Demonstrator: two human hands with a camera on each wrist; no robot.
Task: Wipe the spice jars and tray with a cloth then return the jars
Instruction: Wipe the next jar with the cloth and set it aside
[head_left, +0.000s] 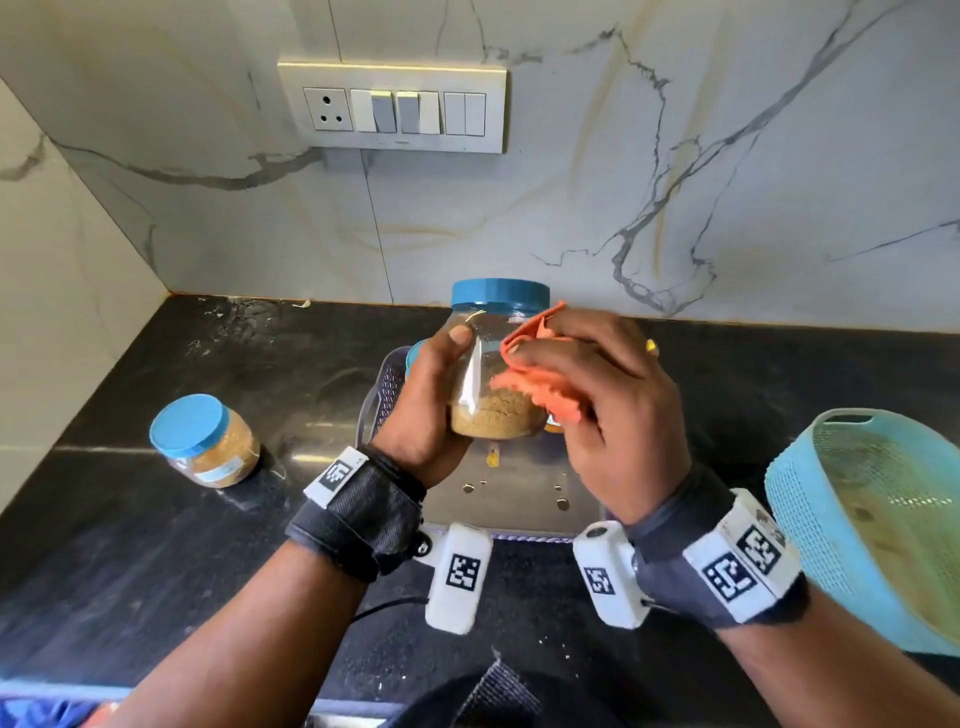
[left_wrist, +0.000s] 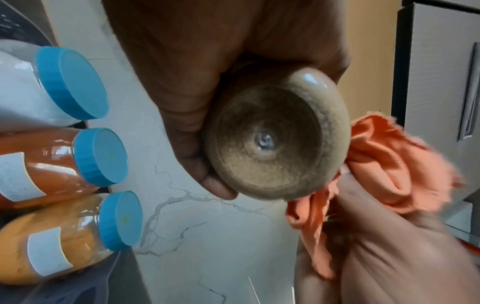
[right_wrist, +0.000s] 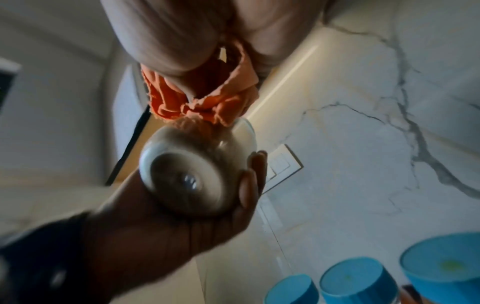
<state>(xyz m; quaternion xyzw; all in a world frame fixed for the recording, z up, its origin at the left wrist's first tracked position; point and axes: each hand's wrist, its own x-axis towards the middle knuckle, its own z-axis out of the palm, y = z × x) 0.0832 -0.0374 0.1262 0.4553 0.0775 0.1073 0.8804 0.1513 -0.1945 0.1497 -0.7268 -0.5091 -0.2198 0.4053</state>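
Left hand (head_left: 415, 410) wraps the brown-spice jar (head_left: 493, 364), held upright above the tray (head_left: 387, 387), blue lid at 12 o'clock. Right hand (head_left: 597, 410) bunches the orange cloth (head_left: 540, 358) against the jar's 3 o'clock side. 3 jars (left_wrist: 64, 158) stand in the tray; 1 more jar (head_left: 208, 441) on the counter at 9 o'clock.

The left hand (head_left: 426, 410) is held up in front of the person, its fingers and thumb curled round a jar (head_left: 493, 374) that it grips from the left side. The right hand (head_left: 597, 405) is just beside it, fingers bent over a cloth (head_left: 540, 364) pressed on the jar's right side. Both forearms reach forward, each with a band on the wrist.
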